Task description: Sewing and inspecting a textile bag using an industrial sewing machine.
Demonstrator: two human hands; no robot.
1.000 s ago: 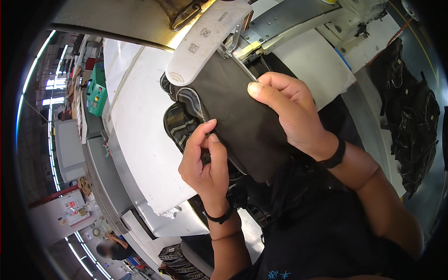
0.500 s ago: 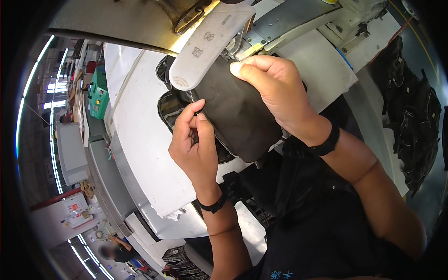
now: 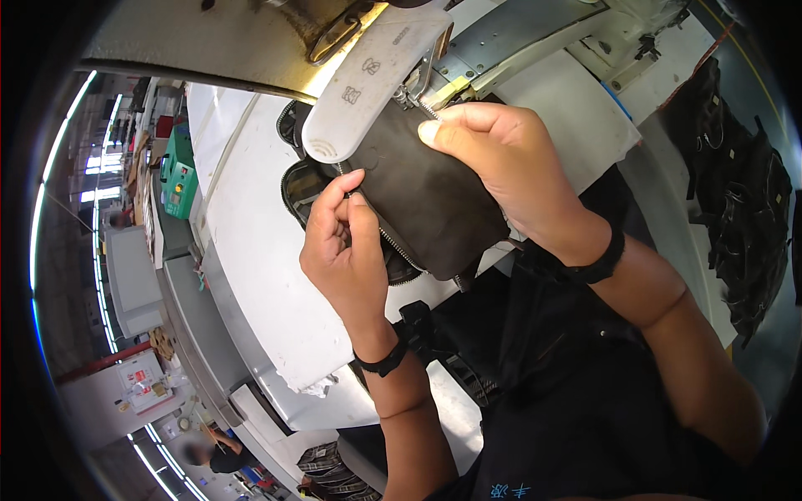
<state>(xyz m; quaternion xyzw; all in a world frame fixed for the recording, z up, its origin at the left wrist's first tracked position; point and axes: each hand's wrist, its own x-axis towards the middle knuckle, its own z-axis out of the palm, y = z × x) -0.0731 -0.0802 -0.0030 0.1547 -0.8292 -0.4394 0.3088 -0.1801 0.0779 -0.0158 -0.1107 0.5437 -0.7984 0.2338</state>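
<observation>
The white, smooth-surfaced worktable [image 3: 251, 242] lies beneath the dark grey-brown, roughly oblong fabric piece [image 3: 430, 200], whose long axis slants from upper left to lower right, its far end pointing under the sewing machine. The right hand [image 3: 518, 163] pinches its upper right edge between thumb and forefinger; the left hand [image 3: 344, 242] pinches its left edge likewise. The pale, elongated, round-ended machine cover [image 3: 368, 92] overhangs the far end. The narrow, silver-toothed metal zip [image 3: 399, 242] borders the left edge, nearly parallel to that axis.
</observation>
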